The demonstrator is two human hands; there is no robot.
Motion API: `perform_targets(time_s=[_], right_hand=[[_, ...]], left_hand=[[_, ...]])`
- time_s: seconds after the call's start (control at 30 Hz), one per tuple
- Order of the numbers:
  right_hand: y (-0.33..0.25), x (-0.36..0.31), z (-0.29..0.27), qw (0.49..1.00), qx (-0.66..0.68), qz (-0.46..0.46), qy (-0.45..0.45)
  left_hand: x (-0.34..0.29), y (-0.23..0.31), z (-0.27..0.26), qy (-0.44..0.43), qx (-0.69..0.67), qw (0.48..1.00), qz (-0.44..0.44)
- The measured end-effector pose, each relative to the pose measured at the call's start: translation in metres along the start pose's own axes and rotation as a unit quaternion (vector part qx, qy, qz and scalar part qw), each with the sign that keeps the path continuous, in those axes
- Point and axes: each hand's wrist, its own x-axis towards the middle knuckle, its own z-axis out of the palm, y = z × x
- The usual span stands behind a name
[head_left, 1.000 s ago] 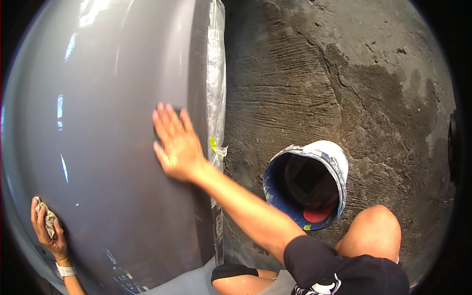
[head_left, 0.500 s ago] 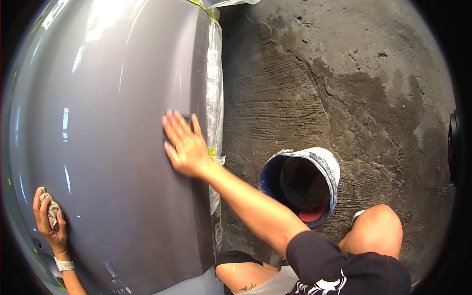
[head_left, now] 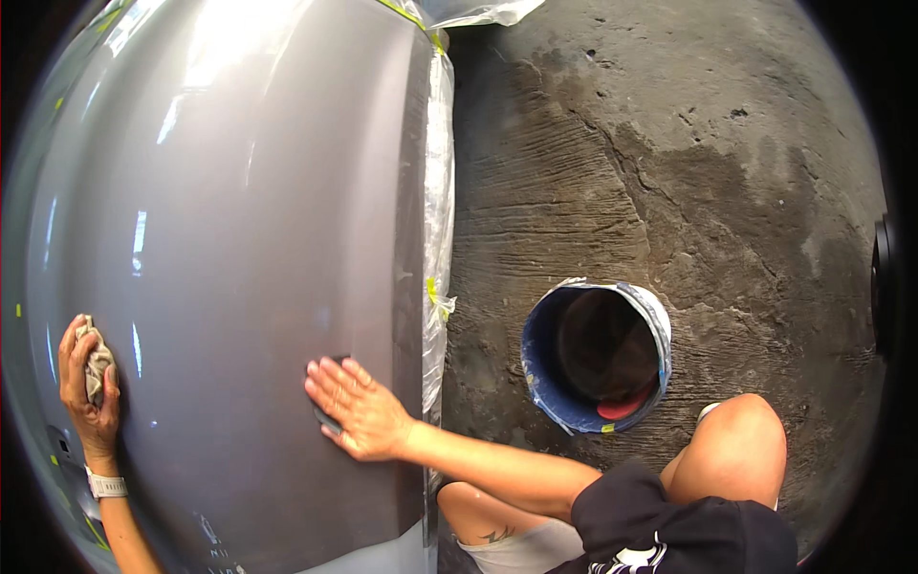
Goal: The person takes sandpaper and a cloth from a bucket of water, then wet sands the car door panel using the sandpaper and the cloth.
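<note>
A large glossy grey car body panel fills the left half of the view. My right hand lies on it near its right edge, palm down with fingers stretched. Under that palm is a dark sandpaper sheet, pressed flat on the panel; only its edges show. At the far left, my left hand closes its fingers and thumb round a crumpled beige cloth. That hand rests against the panel's outer side, and a pale watch sits on its wrist.
Clear plastic film hangs along the panel's right edge, fixed with yellow-green tape. A paint-smeared bucket holds dark liquid and a red item. It stands on the rough, partly wet concrete floor, just ahead of my bare knee.
My right hand has slid nearer to me along the panel with the sandpaper sheet. The left hand with the cloth sits slightly farther away; the whole view has shifted a little.
</note>
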Motion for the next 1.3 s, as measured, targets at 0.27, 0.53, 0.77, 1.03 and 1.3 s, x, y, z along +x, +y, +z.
perform_targets(time_s=[0.27, 0.53, 0.77, 1.03, 1.3], right_hand=[[0.135, 0.217, -0.071, 0.979, -0.088, 0.176, 0.061], [-0.01, 0.085, -0.004, 0.994, -0.026, -0.103, -0.035], [0.075, 0.249, -0.031, 0.974, -0.156, -0.092, 0.139], [-0.07, 0.223, 0.02, 0.979, -0.055, -0.183, -0.065], [-0.05, 0.285, 0.017, 0.957, -0.054, -0.278, 0.059]], left_hand=[[0.051, -0.057, 0.0, 0.023, 0.038, 0.999, 0.022], [0.063, -0.062, 0.007, 0.046, 0.067, 0.997, 0.019], [0.068, -0.042, 0.005, 0.08, 0.035, 0.995, 0.036], [0.066, -0.034, 0.004, 0.1, 0.001, 0.995, -0.001], [0.068, -0.038, 0.0, 0.106, 0.017, 0.994, -0.011]])
